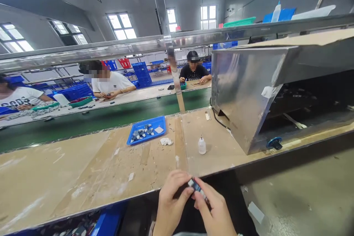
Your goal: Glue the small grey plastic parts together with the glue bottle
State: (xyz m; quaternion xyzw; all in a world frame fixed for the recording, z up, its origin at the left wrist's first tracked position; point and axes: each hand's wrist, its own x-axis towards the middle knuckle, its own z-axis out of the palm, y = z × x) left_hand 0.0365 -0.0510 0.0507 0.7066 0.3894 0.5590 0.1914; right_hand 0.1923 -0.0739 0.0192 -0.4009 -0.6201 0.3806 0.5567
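Just off the front edge of the workbench, my left hand (pixel 177 191) and my right hand (pixel 211 202) come together around a small dark blue piece with white parts (pixel 197 186). Fingers and thumbs of both hands close on it, so much of it is hidden and its kind is unclear. Beyond them on the bench stands a small clear dropper bottle (pixel 202 145), upright. Farther left, a blue tray (pixel 146 139) holds several similar dark and white pieces, with a crumpled white tissue (pixel 166 141) beside it.
At right a metal hood box (pixel 235 92) with a blue knob (pixel 274 143) stands on the workbench (pixel 105 166). Behind runs a green conveyor belt (pixel 110 114), with co-workers seated across it. A blue crate (pixel 109 219) of pieces sits below the bench at left.
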